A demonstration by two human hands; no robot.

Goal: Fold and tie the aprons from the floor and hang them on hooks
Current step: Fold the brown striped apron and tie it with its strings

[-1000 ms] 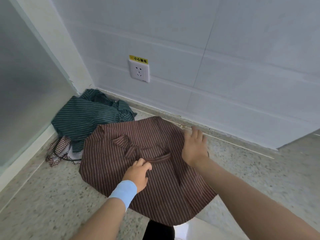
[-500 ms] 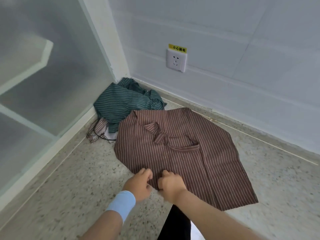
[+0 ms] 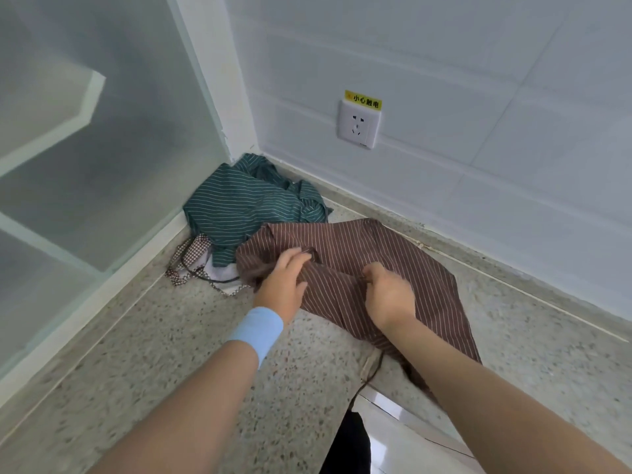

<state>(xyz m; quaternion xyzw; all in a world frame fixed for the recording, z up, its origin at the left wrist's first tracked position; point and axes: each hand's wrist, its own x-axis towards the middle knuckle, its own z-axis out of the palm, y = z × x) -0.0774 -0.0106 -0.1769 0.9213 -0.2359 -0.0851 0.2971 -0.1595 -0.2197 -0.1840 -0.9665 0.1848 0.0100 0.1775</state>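
A brown striped apron (image 3: 393, 265) lies on the speckled floor, its near edge lifted and folded toward the wall. My left hand (image 3: 285, 283), with a light blue wristband, pinches the folded edge at the apron's left side. My right hand (image 3: 388, 295) grips the same edge near the apron's middle. A crumpled green striped apron (image 3: 246, 206) sits in the corner behind it. A small checked cloth (image 3: 195, 258) with dark cords pokes out beneath the green one.
A frosted glass partition (image 3: 102, 159) with a white frame runs along the left. A tiled wall carries a white power socket (image 3: 358, 124) under a yellow warning label. A stone skirting strip (image 3: 513, 275) lines the wall's base. A dark trouser leg (image 3: 345, 446) shows at the bottom.
Both hands went from the apron's middle to its near edge, took hold of it, and now carry that edge away from me over the apron. The view shifted left.
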